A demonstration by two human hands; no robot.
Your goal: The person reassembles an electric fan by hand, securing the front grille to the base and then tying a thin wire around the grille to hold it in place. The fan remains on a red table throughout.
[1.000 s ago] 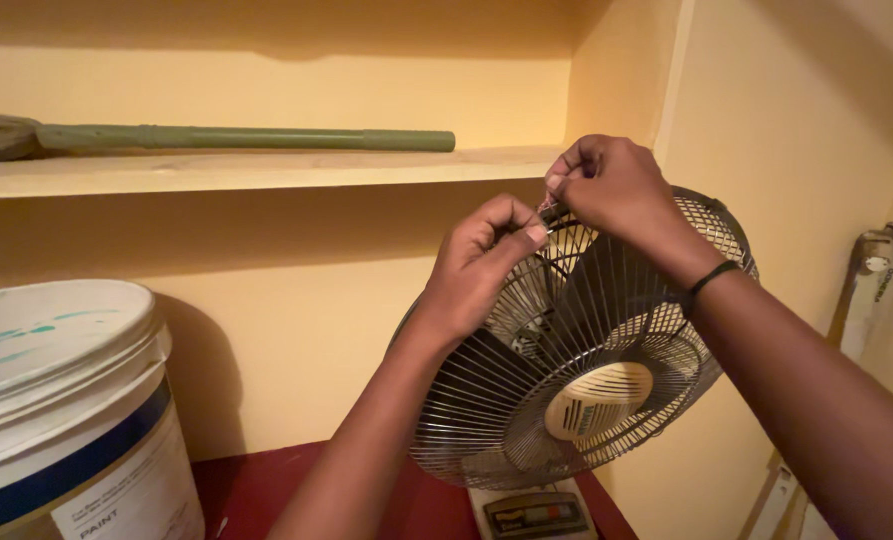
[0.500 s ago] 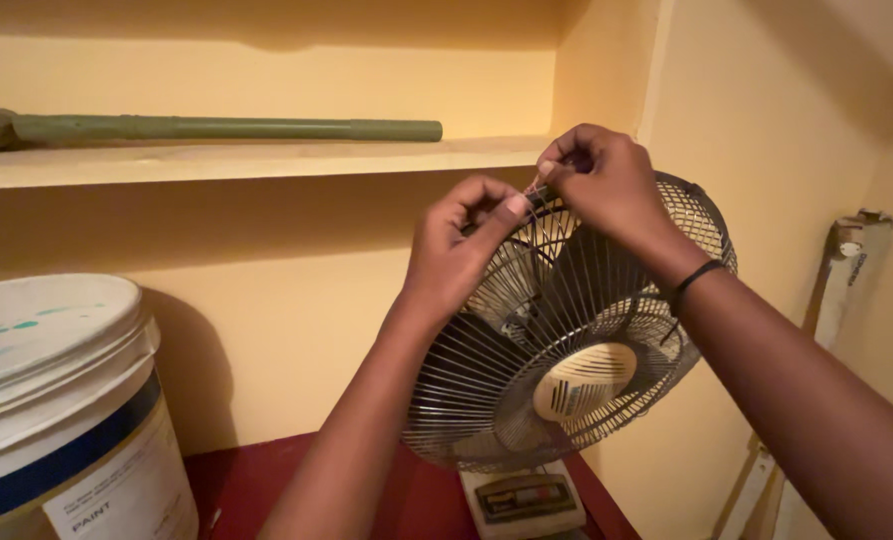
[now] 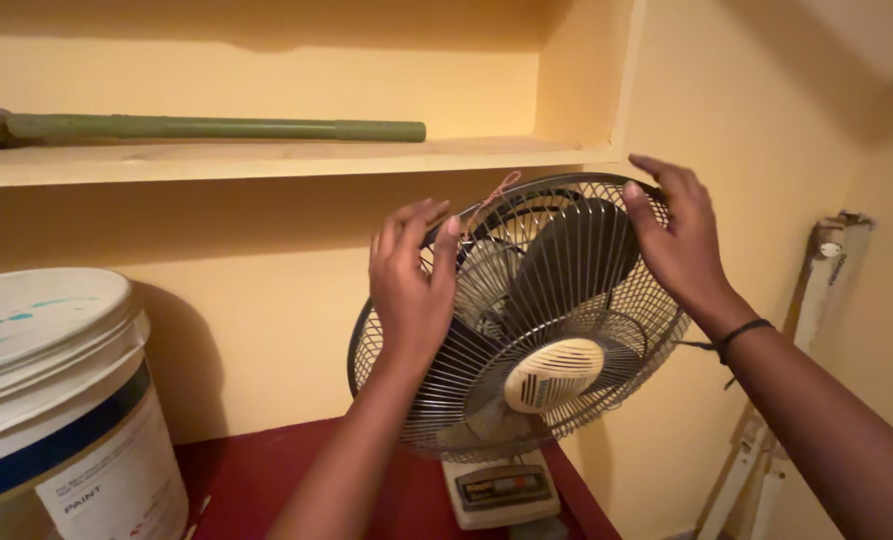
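Note:
A table fan with a dark wire guard and grey blades stands on a dark red surface, tilted a little to the right. My left hand lies flat on the left part of the guard, fingers spread. The upper right rim of the guard has my right hand against it, fingers apart, with a black band at that wrist. A thin reddish string is tied at the top of the guard, between my hands.
A large white paint bucket with a blue band stands at the left. A green pole lies on the yellow shelf above. A white painted post leans in the right corner.
Both hands have let go of the string at the top of the guard and moved apart, the left to the guard's left side, the right to its right rim. The view has shifted.

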